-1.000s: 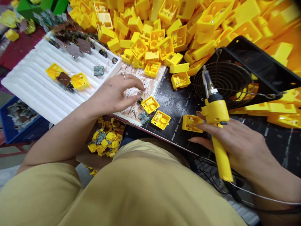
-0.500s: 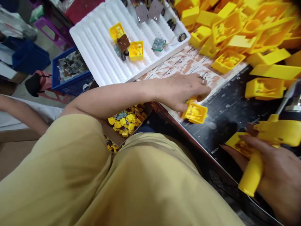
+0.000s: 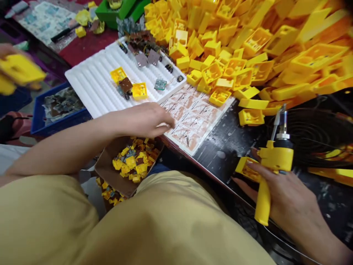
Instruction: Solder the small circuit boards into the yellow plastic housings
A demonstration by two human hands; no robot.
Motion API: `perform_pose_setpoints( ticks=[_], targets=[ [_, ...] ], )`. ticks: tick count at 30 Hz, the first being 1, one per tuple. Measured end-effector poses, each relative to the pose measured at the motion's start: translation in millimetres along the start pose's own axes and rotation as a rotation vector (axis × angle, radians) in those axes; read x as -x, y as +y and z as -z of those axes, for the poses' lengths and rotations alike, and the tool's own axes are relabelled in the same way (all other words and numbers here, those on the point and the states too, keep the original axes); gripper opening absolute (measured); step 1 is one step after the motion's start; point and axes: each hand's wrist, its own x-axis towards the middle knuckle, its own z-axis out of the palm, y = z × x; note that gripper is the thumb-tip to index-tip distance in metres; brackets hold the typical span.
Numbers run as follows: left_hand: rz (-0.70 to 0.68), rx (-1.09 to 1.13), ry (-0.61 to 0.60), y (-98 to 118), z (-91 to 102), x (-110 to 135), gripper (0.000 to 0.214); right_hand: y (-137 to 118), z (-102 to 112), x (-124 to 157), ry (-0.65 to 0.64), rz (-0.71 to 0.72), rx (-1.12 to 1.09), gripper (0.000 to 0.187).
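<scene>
My left hand [image 3: 146, 119] rests at the near edge of the patterned paper sheet [image 3: 193, 114], just above a cardboard box of small yellow parts [image 3: 132, 163]. Its fingers are curled together; what they hold, if anything, is hidden. My right hand [image 3: 286, 195] grips a yellow soldering gun [image 3: 264, 173] by the handle, tip pointing up. Its fingertips also touch a yellow plastic housing [image 3: 245, 167] lying on the black bench mat [image 3: 228, 143].
A big heap of yellow housings [image 3: 248, 44] fills the back right. A white ribbed tray [image 3: 91, 84] carries housings and circuit boards. A black fan grille [image 3: 311, 136] lies right, a blue crate [image 3: 55, 110] left. Another person's hand [image 3: 11, 70] holds a yellow part at far left.
My left hand closed over the two yellow housings near the sheet and drew back to the table edge; they no longer lie there. The right hand kept hold of the soldering gun.
</scene>
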Motion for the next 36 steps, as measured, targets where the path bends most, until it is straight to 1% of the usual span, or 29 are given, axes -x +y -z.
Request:
perform_pose_setpoints(
  ticks=[1,3,6,7,8,9,10,11,14,16,18,20,21,23,25,26,28,30,31,33,35,36],
  targets=[
    [-0.022,0.005,0.009,4.8,-7.9,-18.2,0.044,-1.4,1.0,-0.1,0.015,0.007,-0.003,0.060],
    [-0.063,0.023,0.020,15.8,-24.6,-61.9,0.048,-3.8,1.9,0.2,0.039,0.007,-0.012,0.061],
    [-0.101,0.057,0.025,34.0,-48.9,-126.5,0.051,-5.3,0.8,1.3,0.058,-0.025,-0.031,0.060],
    [-0.095,0.064,0.019,40.2,-55.2,-141.7,0.050,-5.1,0.2,2.0,0.063,-0.040,-0.036,0.058],
    [-0.095,0.072,0.011,46.5,-59.9,-151.7,0.047,-4.7,-0.3,2.9,0.065,-0.056,-0.042,0.056],
    [-0.107,0.082,0.000,52.8,-62.9,-155.9,0.043,-4.1,-0.6,4.1,0.062,-0.074,-0.050,0.054],
    [-0.137,0.097,-0.013,59.1,-64.0,-154.4,0.038,-3.5,-0.7,5.6,0.056,-0.091,-0.062,0.051],
    [-0.191,0.121,-0.029,65.1,-63.2,-148.0,0.035,-3.0,-0.5,7.1,0.047,-0.106,-0.076,0.050],
    [-0.398,0.243,-0.094,80.8,-50.9,-111.5,0.030,-2.8,0.3,9.6,0.017,-0.148,-0.129,0.044],
    [-0.416,0.295,-0.143,86.9,-37.9,-87.6,0.035,-4.0,0.1,8.1,0.007,-0.168,-0.164,0.041],
    [-0.404,0.264,-0.256,87.6,-25.2,-73.5,0.051,-5.1,-0.7,4.3,-0.001,-0.173,-0.195,0.041],
    [-0.412,0.208,-0.353,83.2,-15.9,-69.9,0.065,-5.6,-1.4,0.4,-0.004,-0.164,-0.218,0.043],
    [-0.431,0.193,-0.376,79.9,-13.3,-70.8,0.068,-5.5,-1.4,-1.0,-0.002,-0.160,-0.223,0.044],
    [-0.483,0.200,-0.374,73.9,-12.5,-74.4,0.067,-5.7,-0.9,-2.4,0.004,-0.158,-0.225,0.047],
    [-0.507,0.195,-0.345,72.6,-15.9,-77.1,0.062,-7.5,0.0,-2.8,0.008,-0.171,-0.213,0.045],
    [-0.489,0.169,-0.327,74.6,-18.2,-77.6,0.059,-9.2,0.3,-3.1,0.008,-0.179,-0.203,0.042],
    [-0.379,0.063,-0.273,83.2,-21.1,-77.1,0.054,-13.7,-0.1,-4.6,0.018,-0.202,-0.175,0.036],
    [-0.248,-0.057,-0.263,94.5,-19.4,-76.0,0.061,-18.2,-1.7,-6.8,0.044,-0.232,-0.140,0.036],
    [-0.197,-0.095,-0.290,99.2,-16.6,-75.6,0.067,-19.9,-2.8,-7.7,0.052,-0.239,-0.129,0.037],
    [-0.163,-0.106,-0.411,104.0,-8.5,-75.8,0.078,-21.8,-4.7,-7.9,0.059,-0.232,-0.128,0.037],
    [-0.200,-0.051,-0.540,101.5,-1.0,-76.2,0.082,-21.9,-6.1,-5.2,0.060,-0.205,-0.153,0.036],
    [-0.236,-0.021,-0.568,98.4,1.0,-75.9,0.081,-21.4,-6.8,-2.9,0.064,-0.197,-0.170,0.036]
  ],
)
